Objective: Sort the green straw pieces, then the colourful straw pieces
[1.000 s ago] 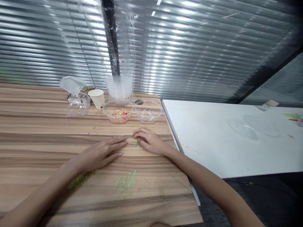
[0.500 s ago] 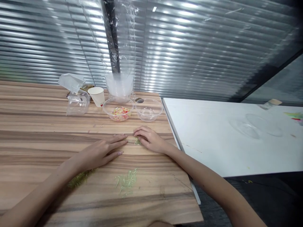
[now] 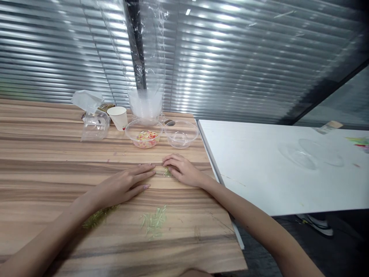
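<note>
My left hand (image 3: 129, 182) lies palm down on the wooden table, open, its fingers stretched toward my right hand. No object shows under it. My right hand (image 3: 181, 169) rests on the table with loosely bent fingers, the thumb apart from them, cupped beside a small cluster of thin pale-green pieces (image 3: 167, 172). Part of this cluster is hidden by the fingers. Nearer to me lies a loose patch of short pale-green strips (image 3: 155, 222). A darker green heap (image 3: 99, 217) is partly covered by my left forearm.
At the back stand a clear bowl with red and yellow bits (image 3: 147, 139), another clear bowl (image 3: 181, 134), a stack of clear bowls (image 3: 145, 104), a paper cup (image 3: 118, 118) and a clear plastic box (image 3: 95, 125). Clear lids (image 3: 298, 156) lie on the white table (image 3: 248, 161) at right.
Both hands and the green pieces stay where they were. A person's shoe has come into view on the floor below the white table.
</note>
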Demonstrator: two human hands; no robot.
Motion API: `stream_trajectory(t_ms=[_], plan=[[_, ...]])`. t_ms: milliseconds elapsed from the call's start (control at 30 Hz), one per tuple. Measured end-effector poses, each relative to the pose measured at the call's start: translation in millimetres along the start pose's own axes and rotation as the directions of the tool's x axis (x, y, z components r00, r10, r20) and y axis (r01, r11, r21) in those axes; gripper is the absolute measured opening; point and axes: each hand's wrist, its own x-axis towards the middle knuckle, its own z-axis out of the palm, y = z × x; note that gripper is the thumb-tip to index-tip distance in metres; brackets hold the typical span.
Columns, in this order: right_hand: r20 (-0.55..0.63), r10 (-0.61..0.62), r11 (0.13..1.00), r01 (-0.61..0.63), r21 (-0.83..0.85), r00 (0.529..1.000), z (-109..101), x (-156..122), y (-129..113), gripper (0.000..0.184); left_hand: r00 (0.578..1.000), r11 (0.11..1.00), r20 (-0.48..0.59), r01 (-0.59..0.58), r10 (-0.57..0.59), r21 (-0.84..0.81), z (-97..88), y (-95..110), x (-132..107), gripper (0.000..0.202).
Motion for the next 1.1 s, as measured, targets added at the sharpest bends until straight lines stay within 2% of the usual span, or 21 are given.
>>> stream_trajectory(t_ms=[1100], plan=[[0.006,-0.001,1.0,0.001,-0.002,1.0,-0.4,0.3,-0.6,0.026,1.0,1.0,-0.016,-0.005,0.005,-0.03,1.4,-0.5,-0.5,0.047]])
